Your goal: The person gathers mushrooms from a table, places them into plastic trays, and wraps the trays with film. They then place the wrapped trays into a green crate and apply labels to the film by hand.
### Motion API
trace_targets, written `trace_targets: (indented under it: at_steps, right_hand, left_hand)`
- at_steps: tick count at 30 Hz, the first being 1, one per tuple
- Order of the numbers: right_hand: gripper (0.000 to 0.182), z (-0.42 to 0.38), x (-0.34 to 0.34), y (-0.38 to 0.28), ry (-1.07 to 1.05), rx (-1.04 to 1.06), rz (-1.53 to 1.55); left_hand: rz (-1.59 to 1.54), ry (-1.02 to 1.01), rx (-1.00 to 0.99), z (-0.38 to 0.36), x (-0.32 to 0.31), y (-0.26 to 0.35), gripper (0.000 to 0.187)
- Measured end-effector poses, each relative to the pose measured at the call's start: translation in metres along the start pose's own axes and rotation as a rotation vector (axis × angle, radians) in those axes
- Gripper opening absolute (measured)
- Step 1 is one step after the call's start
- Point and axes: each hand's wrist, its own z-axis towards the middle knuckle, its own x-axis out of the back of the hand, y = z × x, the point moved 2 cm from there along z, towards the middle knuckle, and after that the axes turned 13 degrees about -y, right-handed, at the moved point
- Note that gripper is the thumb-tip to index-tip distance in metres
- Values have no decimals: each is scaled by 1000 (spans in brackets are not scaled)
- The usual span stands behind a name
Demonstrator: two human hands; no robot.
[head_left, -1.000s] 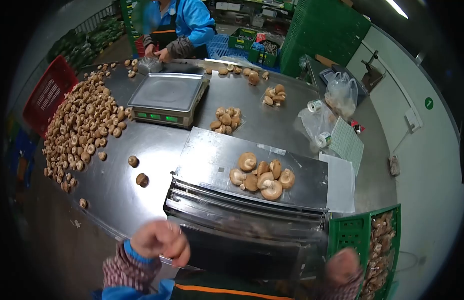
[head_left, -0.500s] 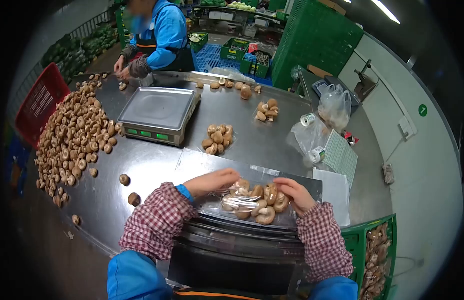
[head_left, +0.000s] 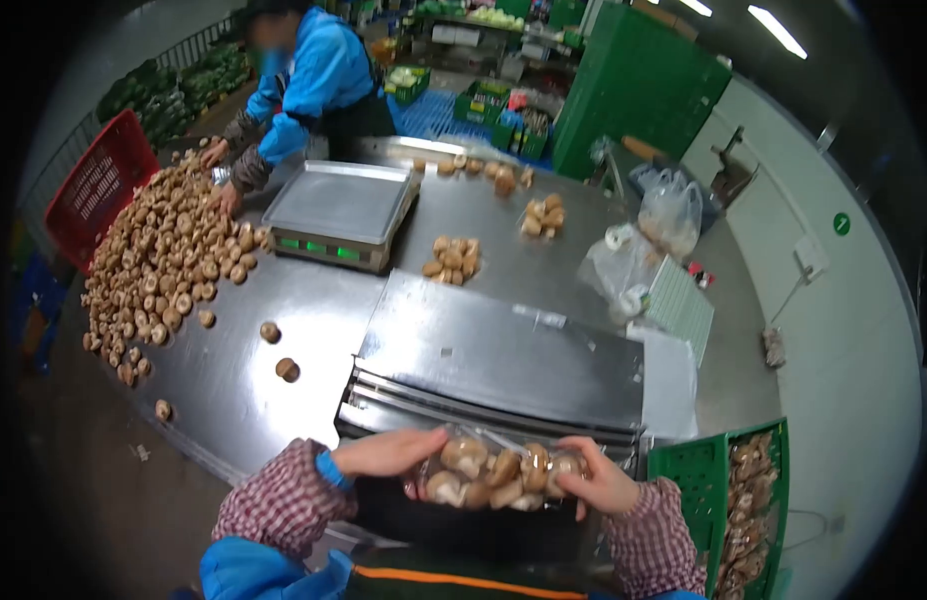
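My left hand [head_left: 388, 452] and my right hand [head_left: 601, 478] grip the two ends of a film-wrapped pack of brown mushrooms [head_left: 493, 474]. I hold the pack low, close to my body, in front of the near edge of the steel wrapping machine [head_left: 483, 360]. The machine's flat plate is bare.
A steel table [head_left: 313, 310] carries a large heap of loose mushrooms [head_left: 163, 260] on the left, a weighing scale [head_left: 338, 212], small mushroom portions [head_left: 453, 258] and plastic bags [head_left: 673, 210]. A green crate of mushrooms [head_left: 748, 500] stands at right. A person in blue [head_left: 303, 80] works at the far side.
The pack left the machine's plate and came down toward my body, held in both hands. The person in blue has leaned over the mushroom heap.
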Motion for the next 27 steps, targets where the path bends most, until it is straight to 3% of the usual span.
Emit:
trace_targets:
  at_steps: [2, 4, 6, 7, 8, 10, 11, 13, 14, 15, 16, 17, 18, 20, 21, 22, 23, 24, 25, 26, 27]
  right_hand:
    - [50, -17, -31, 16, -64, -103, 110]
    - [50, -15, -45, 48, -83, -109, 159]
    - [50, -6, -52, 69, 34, -126, 151]
    - [56, -6, -55, 77, 105, -46, 208]
    - [51, -11, -59, 83, 362, 7, 219]
    - [45, -30, -60, 141, 619, 90, -53]
    - [37, -34, -75, 144, 642, 108, 21]
    - [21, -27, -92, 165, 756, 61, -246]
    - [24, -24, -94, 169, 832, 19, -367]
    - [32, -23, -93, 167, 975, 95, -237]
    - [31, -26, -88, 176, 996, 113, 234]
    - [30, -38, -88, 163, 971, 153, 454]
    - [30, -53, -94, 145, 939, 189, 679]
    - [26, -75, -118, 147, 919, 120, 844]
    - [22, -82, -119, 182, 850, 92, -111]
    - [21, -82, -136, 242, 630, 39, -1040]
    - [19, -80, -160, 299, 610, -166, -308]
    - [17, -54, -175, 320, 547, -447, 203]
    - [18, -27, -179, 285, 451, -285, -280]
    - [24, -2, -183, 262, 294, -238, -66]
    - [23, 13, -188, 228, 175, 242, 468]
  left_hand:
    - [-112, -16, 65, -23, -29, -25, 53]
    - [-171, 129, -48, -33, -36, -64, 44]
    - [-283, 261, 51, -25, -25, -104, 27]
    - [-414, 374, 6, -21, -25, -121, 27]
    - [-537, 487, -45, -18, -27, -133, 28]
    - [-419, 723, -242, -17, -43, -127, 26]
    - [-197, 865, -248, -14, -47, -127, 24]
    - [264, 1170, -339, -1, -50, -118, 18]
    - [226, 1191, -306, 5, -47, -114, 21]
    - [139, 1266, -368, 10, -41, -125, 23]
    - [51, 1344, -430, 14, -36, -135, 26]
    - [-432, 1218, -416, -3, -46, -126, 27]
    - [-558, 1196, -431, -22, -57, -122, 26]
    - [-754, 1255, -454, -54, -80, -144, 27]
    - [-813, 1236, -421, -67, -96, -157, 27]
    - [-970, 1165, -304, -71, -112, -190, 27]
    - [-1121, 1083, -190, -66, -126, -229, 26]
    - [-1256, 836, -118, -53, -140, -262, 21]
    - [-1108, 738, -120, -33, -143, -247, 21]
    - [-957, 639, -128, -13, -148, -231, 25]
    - [-948, 612, -117, -9, -145, -240, 25]
